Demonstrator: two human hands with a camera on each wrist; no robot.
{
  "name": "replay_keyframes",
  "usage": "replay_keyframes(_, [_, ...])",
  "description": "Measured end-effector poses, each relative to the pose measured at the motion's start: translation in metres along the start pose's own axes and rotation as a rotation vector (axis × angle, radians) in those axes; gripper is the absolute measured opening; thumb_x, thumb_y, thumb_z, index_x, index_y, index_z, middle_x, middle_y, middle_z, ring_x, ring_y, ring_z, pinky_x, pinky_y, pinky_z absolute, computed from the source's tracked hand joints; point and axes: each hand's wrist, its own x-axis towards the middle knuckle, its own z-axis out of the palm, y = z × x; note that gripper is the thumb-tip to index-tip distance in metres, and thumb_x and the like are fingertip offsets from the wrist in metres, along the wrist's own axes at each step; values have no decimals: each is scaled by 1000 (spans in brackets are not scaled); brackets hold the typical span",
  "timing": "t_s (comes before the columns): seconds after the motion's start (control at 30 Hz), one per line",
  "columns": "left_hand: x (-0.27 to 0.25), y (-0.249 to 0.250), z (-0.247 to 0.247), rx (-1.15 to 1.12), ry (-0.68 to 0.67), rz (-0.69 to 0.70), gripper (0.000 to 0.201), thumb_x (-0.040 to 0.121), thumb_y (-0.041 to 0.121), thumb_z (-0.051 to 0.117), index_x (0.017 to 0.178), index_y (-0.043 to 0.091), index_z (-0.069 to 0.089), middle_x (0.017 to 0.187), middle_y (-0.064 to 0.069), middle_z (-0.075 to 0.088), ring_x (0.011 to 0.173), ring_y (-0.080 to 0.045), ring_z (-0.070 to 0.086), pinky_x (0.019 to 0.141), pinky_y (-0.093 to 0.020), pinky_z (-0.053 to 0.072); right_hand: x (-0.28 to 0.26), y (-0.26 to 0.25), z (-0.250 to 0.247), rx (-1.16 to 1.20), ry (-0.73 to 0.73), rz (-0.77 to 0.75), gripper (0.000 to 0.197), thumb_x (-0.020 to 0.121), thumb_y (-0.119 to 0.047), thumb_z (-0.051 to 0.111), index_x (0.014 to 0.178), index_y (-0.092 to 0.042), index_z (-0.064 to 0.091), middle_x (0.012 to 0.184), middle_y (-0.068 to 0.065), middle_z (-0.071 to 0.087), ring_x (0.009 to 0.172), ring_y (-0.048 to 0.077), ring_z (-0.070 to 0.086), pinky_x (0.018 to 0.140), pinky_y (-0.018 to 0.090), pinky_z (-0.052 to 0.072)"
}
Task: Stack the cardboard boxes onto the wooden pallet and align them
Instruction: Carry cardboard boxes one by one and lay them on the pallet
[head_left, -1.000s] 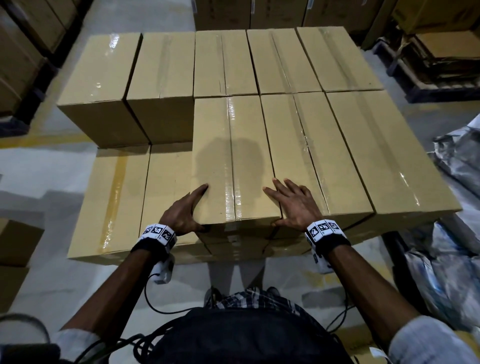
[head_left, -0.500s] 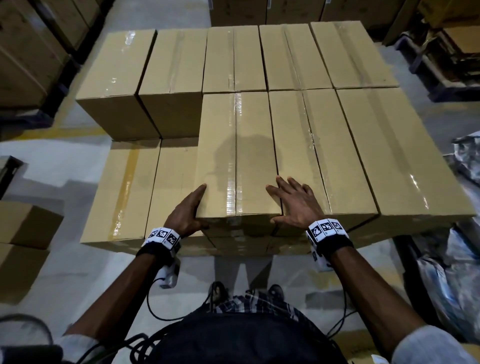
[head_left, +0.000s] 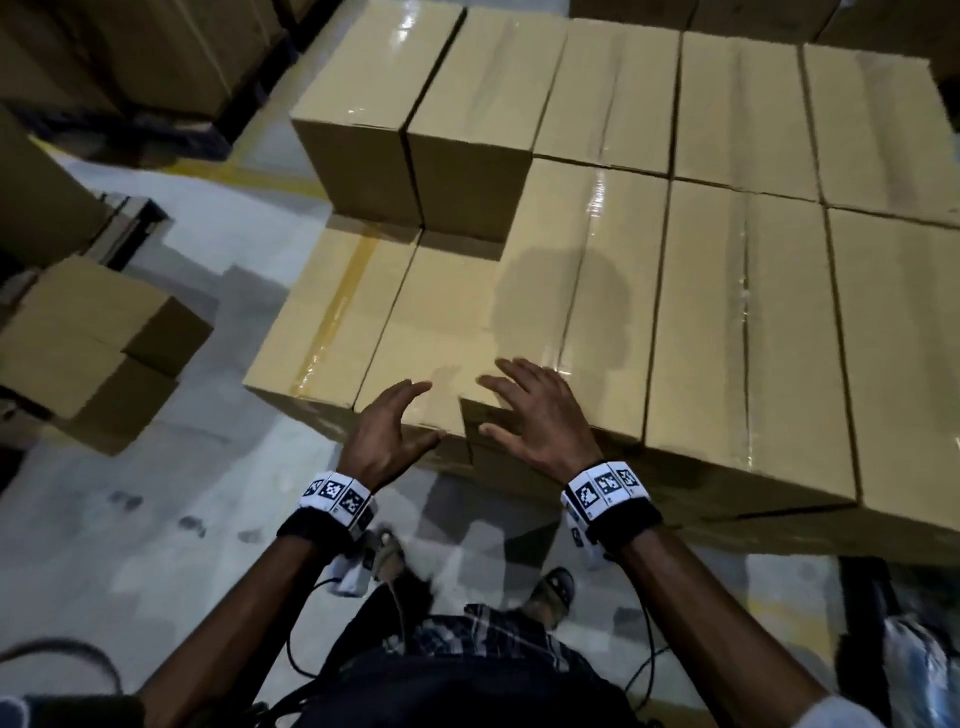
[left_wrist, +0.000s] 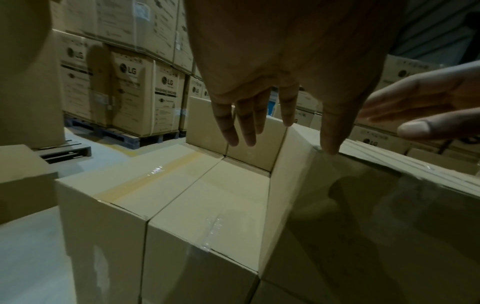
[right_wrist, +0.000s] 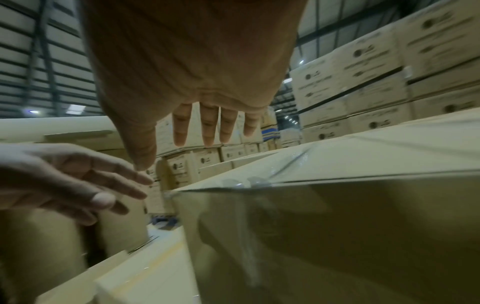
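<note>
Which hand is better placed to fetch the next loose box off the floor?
Probably left. The left hand is open and free over the stack's lower step, on the side where the loose floor boxes sit. The right hand hovers open over the upper box, farther away.

matt cardboard boxes (head_left: 582, 291), glossy clear tape (head_left: 592, 218), smooth floor (head_left: 156, 519)

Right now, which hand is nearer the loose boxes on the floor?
Left. The left hand is on the side facing the loose floor boxes; the right hand is farther away, over the stack.
</note>
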Motion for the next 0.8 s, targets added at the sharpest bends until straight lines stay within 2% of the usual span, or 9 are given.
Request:
replay_keyframes(0.1, [-6, -25, -28, -35, 43, -23, 63, 86, 36, 83, 143, 29, 58, 145, -2, 59, 129, -22, 58, 101, -31, 45, 25, -34, 22, 29, -40, -26, 61, 92, -46, 72, 148, -30, 53, 159, 4, 45, 148, 27, 37, 122, 47, 30])
replay_keyframes(0.23, [-14, -76, -73, -86, 77, -86, 56, 85, 48, 80, 137, 36, 62, 131, 0, 69, 118, -18, 66, 97, -38, 53, 70, -86, 56, 79, -59, -72, 57, 91, -44, 73, 143, -29, 58, 156, 5, 50, 145, 29, 43, 118, 44, 34])
replay_keyframes(0.43, [-30, -187, -161, -124, 172, -166, 60, 79, 60, 74, 135, 39, 62, 117, 6, 74, 106, -11, 69, 93, -35, 56, 161, -183, 126, 120, -119, -104, 56, 89, -49, 66, 142, -30, 59, 153, 4, 52, 140, 29, 48, 112, 48, 44])
replay_keyframes(0.57, [-38, -254, -221, -142, 257, -271, 62, 82, 49, 83, 138, 40, 58, 117, 6, 74, 107, -11, 69, 94, -34, 56, 220, -248, 163, 111, -184, -148, 59, 90, -53, 63, 144, -31, 57, 156, 2, 49, 142, 26, 45, 114, 46, 42])
replay_keyframes(0.8, [-27, -354, -311, -170, 356, -390, 69, 84, 51, 81, 144, 42, 50, 122, 5, 72, 108, -10, 67, 95, -32, 53, 334, -340, 211, 146, -261, -241, 57, 91, -51, 68, 144, -33, 56, 158, -1, 46, 144, 20, 42, 115, 40, 38])
